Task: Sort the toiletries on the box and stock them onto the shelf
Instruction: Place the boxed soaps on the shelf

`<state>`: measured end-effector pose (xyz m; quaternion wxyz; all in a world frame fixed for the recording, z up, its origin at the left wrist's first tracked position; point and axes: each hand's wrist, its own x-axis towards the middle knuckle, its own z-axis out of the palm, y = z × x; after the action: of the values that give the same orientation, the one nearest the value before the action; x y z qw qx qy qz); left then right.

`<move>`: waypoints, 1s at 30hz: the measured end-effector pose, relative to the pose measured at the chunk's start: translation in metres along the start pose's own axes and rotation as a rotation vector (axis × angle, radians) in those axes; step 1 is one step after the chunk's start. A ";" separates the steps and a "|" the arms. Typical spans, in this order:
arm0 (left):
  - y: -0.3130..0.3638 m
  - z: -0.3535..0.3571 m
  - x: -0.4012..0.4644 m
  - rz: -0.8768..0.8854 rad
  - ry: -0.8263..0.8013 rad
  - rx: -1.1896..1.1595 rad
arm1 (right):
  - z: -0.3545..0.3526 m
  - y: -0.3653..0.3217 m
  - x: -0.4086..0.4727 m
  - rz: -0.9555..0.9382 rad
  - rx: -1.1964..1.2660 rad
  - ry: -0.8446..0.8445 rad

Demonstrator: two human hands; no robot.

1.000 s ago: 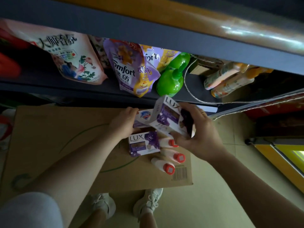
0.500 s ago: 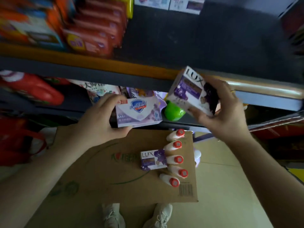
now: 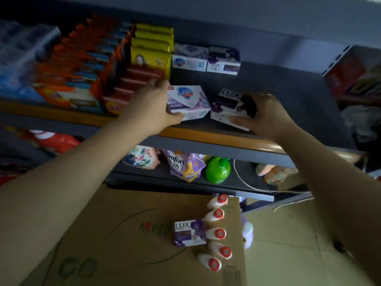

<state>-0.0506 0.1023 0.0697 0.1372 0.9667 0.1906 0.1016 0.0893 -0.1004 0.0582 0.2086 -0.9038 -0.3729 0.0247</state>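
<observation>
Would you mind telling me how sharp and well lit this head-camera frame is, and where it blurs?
Head view: dim overall; the stacked packs at upper left are motion-smeared; the left hand and Safeguard box are soft; the Lux box on the carton reads clearly; wide-angle bending tilts the shelf edge.

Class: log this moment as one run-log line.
left hand: Safeguard soap box | right hand: Lux soap box | stage: placing on shelf

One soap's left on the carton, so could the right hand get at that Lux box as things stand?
Probably not yet: the right hand grips a Lux box at the shelf. The Lux box on the carton lies uncovered from above, bottles beside it.
</observation>
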 end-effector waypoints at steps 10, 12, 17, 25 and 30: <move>0.008 0.026 0.071 0.073 -0.046 0.324 | 0.034 0.015 0.053 0.098 -0.112 0.112; 0.006 0.033 0.074 0.047 -0.026 0.253 | 0.039 0.005 0.059 0.143 -0.093 0.169; 0.000 0.043 0.095 0.116 0.056 0.413 | 0.038 0.005 0.082 0.114 -0.122 0.198; 0.006 0.045 0.111 0.118 0.039 0.572 | 0.045 0.019 0.097 0.037 -0.076 0.037; 0.010 0.035 0.101 0.094 -0.105 0.443 | 0.046 0.014 0.092 0.074 -0.165 0.013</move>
<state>0.0535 0.1258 0.0539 -0.0738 0.9849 0.1558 0.0132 0.1559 -0.0300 0.0210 0.1345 -0.9313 -0.3385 -0.0041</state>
